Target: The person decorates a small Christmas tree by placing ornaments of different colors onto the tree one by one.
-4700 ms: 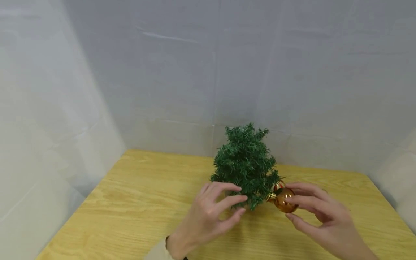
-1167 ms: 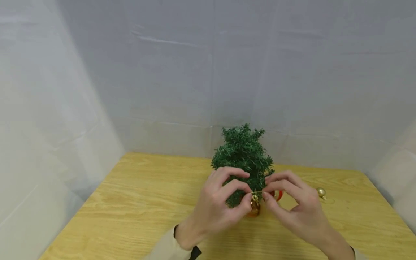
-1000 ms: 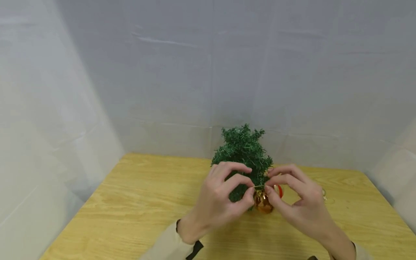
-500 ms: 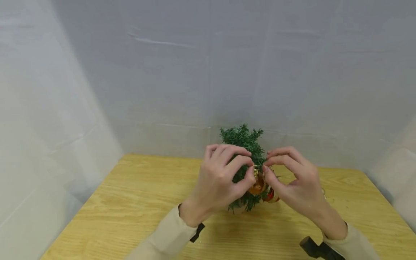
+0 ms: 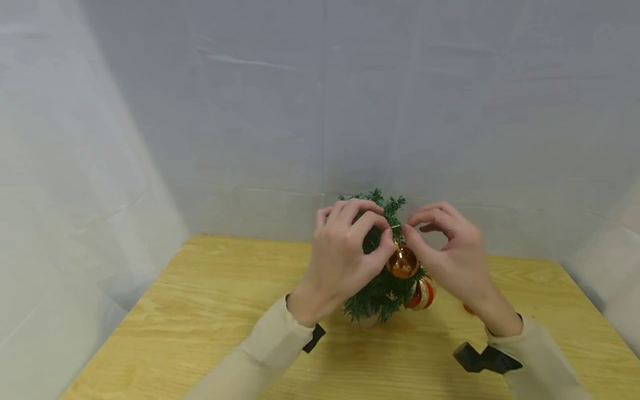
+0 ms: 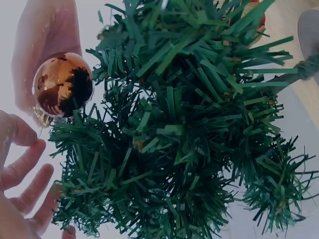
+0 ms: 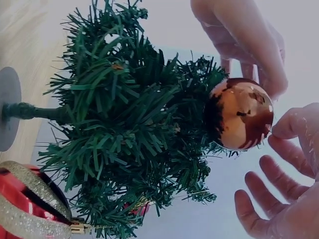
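Note:
A shiny copper-orange bauble point(image 5: 403, 263) hangs from a thin gold loop in front of the upper part of a small green artificial Christmas tree point(image 5: 382, 300). My left hand point(image 5: 345, 253) pinches the loop's left side between thumb and index finger. On the other side my right hand point(image 5: 452, 258) pinches the loop, its other fingers loosely bent. Both hands are raised near the treetop, and the left one hides part of the branches. In the right wrist view the bauble point(image 7: 241, 114) is close to the tree's tip; whether the loop touches a branch, I cannot tell.
A red and gold striped bauble point(image 5: 424, 294) hangs low on the tree's right side. The tree's grey round base point(image 7: 10, 109) stands on the wooden table point(image 5: 200, 311). A small orange-red thing point(image 5: 468, 308) shows beside my right wrist. Pale sheeting point(image 5: 250, 139) encloses the back and sides.
Earlier my right hand held the copper bauble by its ball, low at the right. Now both hands pinch its loop and have lifted it towards the treetop. The small gold bauble is hidden.

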`<state>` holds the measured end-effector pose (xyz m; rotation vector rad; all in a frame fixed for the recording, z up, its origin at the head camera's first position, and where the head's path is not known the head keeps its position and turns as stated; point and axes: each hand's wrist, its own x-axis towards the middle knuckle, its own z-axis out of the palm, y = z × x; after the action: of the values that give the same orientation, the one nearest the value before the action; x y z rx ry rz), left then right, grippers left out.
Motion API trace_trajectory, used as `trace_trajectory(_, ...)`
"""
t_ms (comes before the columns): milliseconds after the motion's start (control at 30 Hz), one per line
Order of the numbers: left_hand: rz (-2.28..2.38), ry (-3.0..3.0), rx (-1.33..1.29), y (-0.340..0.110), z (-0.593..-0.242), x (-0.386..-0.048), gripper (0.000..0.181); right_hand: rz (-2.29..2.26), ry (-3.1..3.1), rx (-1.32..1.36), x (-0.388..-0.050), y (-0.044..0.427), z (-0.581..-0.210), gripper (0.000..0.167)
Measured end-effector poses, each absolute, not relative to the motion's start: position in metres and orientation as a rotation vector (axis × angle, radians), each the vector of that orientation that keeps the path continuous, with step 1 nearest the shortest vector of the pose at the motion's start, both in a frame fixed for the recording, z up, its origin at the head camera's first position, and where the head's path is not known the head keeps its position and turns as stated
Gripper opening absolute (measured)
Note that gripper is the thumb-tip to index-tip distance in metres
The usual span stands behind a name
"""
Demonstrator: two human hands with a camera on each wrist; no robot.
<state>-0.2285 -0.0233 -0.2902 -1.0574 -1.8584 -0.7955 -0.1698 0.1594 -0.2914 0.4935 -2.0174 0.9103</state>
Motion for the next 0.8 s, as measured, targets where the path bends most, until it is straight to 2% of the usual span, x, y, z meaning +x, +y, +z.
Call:
trace_trajectory(133, -0.828, -1.917, -1.010, -0.0202, -0.2896, -0.2302, 0.007, 0.972, -2.080, 0.436, -0.1729, 0.1613, -0.2905, 0.006)
trace_trajectory(300, -0.861, -1.979, -0.953, -0.0163, -0.2878, -0.2320, 0.007, 0.997, -2.155, 0.388, -0.1776, 0.1646, -0.2879, 0.006)
trace_trajectory(567, -0.869, -2.060, -0.919, -0.0157, -0.2870, -0.2322, 0.009, 1.073, -2.377, 0.258, -0.1785, 0.1668, -0.2828, 0.014)
trace_trajectory(800, -0.838, -2.189, -0.954, -0.0217, -0.2833, -0.2289, 0.014, 1.040, -2.510, 0.306, -0.1783, 0.1680, -0.2853, 0.011)
